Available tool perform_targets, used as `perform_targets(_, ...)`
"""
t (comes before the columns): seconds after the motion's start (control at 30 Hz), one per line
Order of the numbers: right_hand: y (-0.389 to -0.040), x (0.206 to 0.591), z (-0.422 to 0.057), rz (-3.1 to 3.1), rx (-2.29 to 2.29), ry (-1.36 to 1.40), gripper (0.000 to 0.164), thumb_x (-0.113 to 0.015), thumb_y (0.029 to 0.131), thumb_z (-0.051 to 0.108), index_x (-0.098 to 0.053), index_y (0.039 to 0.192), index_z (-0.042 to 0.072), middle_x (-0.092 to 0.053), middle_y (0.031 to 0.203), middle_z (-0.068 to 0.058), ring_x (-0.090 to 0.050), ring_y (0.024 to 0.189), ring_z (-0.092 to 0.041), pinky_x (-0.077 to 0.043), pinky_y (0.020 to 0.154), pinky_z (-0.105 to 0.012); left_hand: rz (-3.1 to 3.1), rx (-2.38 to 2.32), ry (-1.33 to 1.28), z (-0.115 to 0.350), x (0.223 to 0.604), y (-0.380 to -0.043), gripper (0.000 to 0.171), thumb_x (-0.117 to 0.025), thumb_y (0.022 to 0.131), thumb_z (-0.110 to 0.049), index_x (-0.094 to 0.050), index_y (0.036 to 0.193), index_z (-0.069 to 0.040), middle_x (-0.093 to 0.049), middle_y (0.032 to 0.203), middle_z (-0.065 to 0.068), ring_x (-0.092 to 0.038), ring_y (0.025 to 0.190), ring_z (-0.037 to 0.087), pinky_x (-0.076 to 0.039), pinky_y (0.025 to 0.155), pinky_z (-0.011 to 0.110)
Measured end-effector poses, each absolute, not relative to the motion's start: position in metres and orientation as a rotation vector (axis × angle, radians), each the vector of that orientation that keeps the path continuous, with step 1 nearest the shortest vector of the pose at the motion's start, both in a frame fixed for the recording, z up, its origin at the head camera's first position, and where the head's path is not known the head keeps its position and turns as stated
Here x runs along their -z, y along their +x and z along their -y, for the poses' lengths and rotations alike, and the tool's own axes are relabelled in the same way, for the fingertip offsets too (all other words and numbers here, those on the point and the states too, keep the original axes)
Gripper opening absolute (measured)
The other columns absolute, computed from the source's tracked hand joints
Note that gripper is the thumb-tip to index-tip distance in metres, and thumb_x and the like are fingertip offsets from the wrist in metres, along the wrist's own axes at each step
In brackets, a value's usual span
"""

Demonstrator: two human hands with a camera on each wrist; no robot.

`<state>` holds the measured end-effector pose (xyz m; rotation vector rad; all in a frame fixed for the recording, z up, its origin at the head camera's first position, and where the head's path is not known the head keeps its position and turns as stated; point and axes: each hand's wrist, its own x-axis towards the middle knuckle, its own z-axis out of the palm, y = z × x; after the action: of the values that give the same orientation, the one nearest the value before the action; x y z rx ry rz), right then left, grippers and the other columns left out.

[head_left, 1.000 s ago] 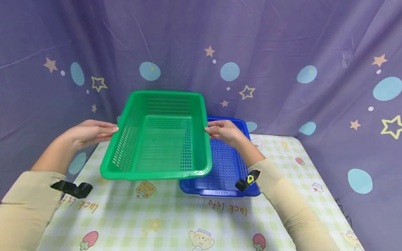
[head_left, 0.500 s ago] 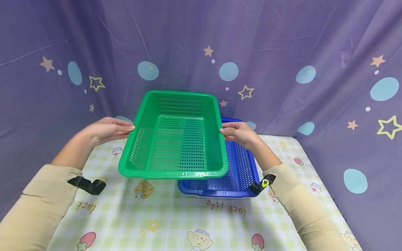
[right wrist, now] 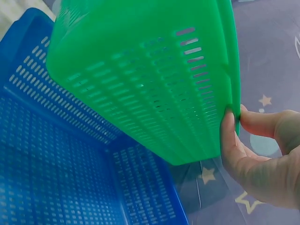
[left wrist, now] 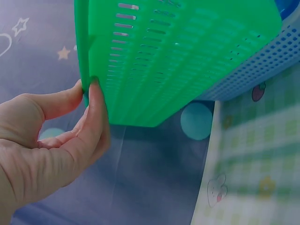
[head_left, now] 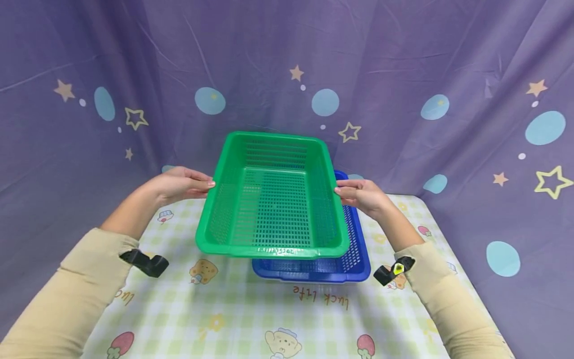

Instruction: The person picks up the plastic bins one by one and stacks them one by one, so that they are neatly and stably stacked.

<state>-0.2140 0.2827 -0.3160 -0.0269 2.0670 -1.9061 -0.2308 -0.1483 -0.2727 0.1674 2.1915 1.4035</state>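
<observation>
A green plastic basket (head_left: 278,209) with slotted walls hangs in the air, tilted so that its inside faces the head camera. My left hand (head_left: 186,185) pinches its left rim, thumb on one side and fingers beneath, as the left wrist view shows. On the opposite rim, my right hand (head_left: 363,196) pinches in the same way. Beneath and partly behind it, a blue plastic basket (head_left: 311,271) lies on the table, much of it hidden in the head view. From the right wrist, the blue basket's slotted interior (right wrist: 51,164) appears below the green one.
A green-and-white checked cloth with printed cartoons covers the table (head_left: 242,309). Purple curtain (head_left: 269,60) with stars and ovals hangs behind and at both sides. Black wrist mounts (head_left: 145,263) sit on the beige sleeves.
Both hands have carried the green basket to the right, so it now covers more of the blue basket. The blue basket stays in place on the table.
</observation>
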Motion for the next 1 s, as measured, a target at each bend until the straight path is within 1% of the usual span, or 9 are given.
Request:
perform_targets(0.13,-0.211,0.317,-0.294,-2.063,1.901,-0.015,0.055,-0.052,0.096,0.003,-0.029,0.143,-0.015,-0.065,0.087,0.015,-0.064,0.080,0.003,-0.057,0.075,-0.011,-2.185,-1.397,0.183,0.137,0.273,-0.231,0.059,-0.054,0.099,-0.020,-0.032,0.143,0.011,-0.038,0.146,0.023,-0.061,0.090,-0.008,-0.047,0.110,0.034)
perform_targets(0.3,-0.207,0.316,-0.305,-2.088,1.861,0.006,0.058,-0.054,0.096,0.008,-0.029,0.145,-0.012,-0.064,0.090,0.016,-0.064,0.080,0.003,-0.055,0.076,-0.011,-2.181,-1.382,0.177,0.124,0.274,-0.233,0.056,-0.052,0.100,-0.019,-0.033,0.144,0.009,-0.035,0.149,0.025,-0.062,0.103,0.003,-0.042,0.114,0.040)
perform_targets(0.43,-0.205,0.315,-0.313,-2.090,1.870,0.030,0.060,-0.055,0.096,0.008,-0.028,0.145,-0.011,-0.063,0.092,0.016,-0.063,0.082,0.004,-0.054,0.076,-0.011,-2.182,-1.386,0.172,0.114,0.276,-0.235,0.054,-0.052,0.099,-0.017,-0.034,0.143,0.010,-0.040,0.145,0.024,-0.062,0.101,0.004,-0.043,0.113,0.039)
perform_targets(0.5,-0.205,0.316,-0.317,-2.079,1.891,0.035,0.061,-0.055,0.096,0.007,-0.027,0.145,-0.012,-0.063,0.093,0.015,-0.063,0.084,0.004,-0.055,0.077,-0.010,-2.178,-1.408,0.163,0.109,0.278,-0.235,0.054,-0.053,0.099,-0.016,-0.035,0.142,0.011,-0.041,0.143,0.023,-0.063,0.093,-0.001,-0.043,0.113,0.039)
perform_targets(0.67,-0.204,0.319,-0.326,-2.046,1.931,0.054,0.062,-0.055,0.095,0.004,-0.024,0.145,-0.014,-0.066,0.088,0.015,-0.064,0.083,0.004,-0.056,0.077,-0.010,-2.188,-1.419,0.138,0.096,0.280,-0.235,0.053,-0.054,0.098,-0.015,-0.037,0.141,0.010,-0.041,0.144,0.025,-0.063,0.088,-0.002,-0.050,0.106,0.031)
perform_targets(0.73,-0.202,0.319,-0.330,-2.039,1.937,0.055,0.062,-0.055,0.095,0.004,-0.023,0.145,-0.015,-0.067,0.086,0.015,-0.065,0.081,0.003,-0.057,0.076,-0.010,-2.196,-1.408,0.133,0.091,0.281,-0.235,0.053,-0.055,0.098,-0.016,-0.037,0.141,0.009,-0.041,0.145,0.025,-0.064,0.095,0.003,-0.052,0.103,0.028)
perform_targets(0.8,-0.201,0.320,-0.333,-2.035,1.939,0.048,0.061,-0.054,0.096,0.004,-0.023,0.145,-0.016,-0.069,0.085,0.015,-0.065,0.081,0.003,-0.057,0.076,-0.011,-2.194,-1.406,0.134,0.087,0.281,-0.235,0.053,-0.054,0.098,-0.015,-0.037,0.142,0.009,-0.039,0.147,0.025,-0.064,0.108,0.013,-0.052,0.104,0.029)
perform_targets(0.9,-0.200,0.322,-0.338,-2.024,1.941,0.037,0.061,-0.054,0.096,0.004,-0.023,0.144,-0.017,-0.070,0.084,0.015,-0.066,0.080,0.002,-0.057,0.076,-0.012,-2.180,-1.419,0.117,0.081,0.284,-0.235,0.052,-0.054,0.098,-0.014,-0.036,0.142,0.009,-0.037,0.149,0.024,-0.054,0.126,0.027,-0.047,0.110,0.035)
perform_targets(1.0,-0.199,0.325,-0.342,-2.023,1.934,0.045,0.061,-0.055,0.095,0.004,-0.024,0.143,-0.017,-0.070,0.084,0.014,-0.067,0.080,0.001,-0.058,0.076,-0.013,-2.160,-1.440,0.109,0.077,0.289,-0.234,0.052,-0.054,0.098,-0.013,-0.036,0.142,0.010,-0.036,0.149,0.025,-0.052,0.129,0.029,-0.044,0.113,0.039)
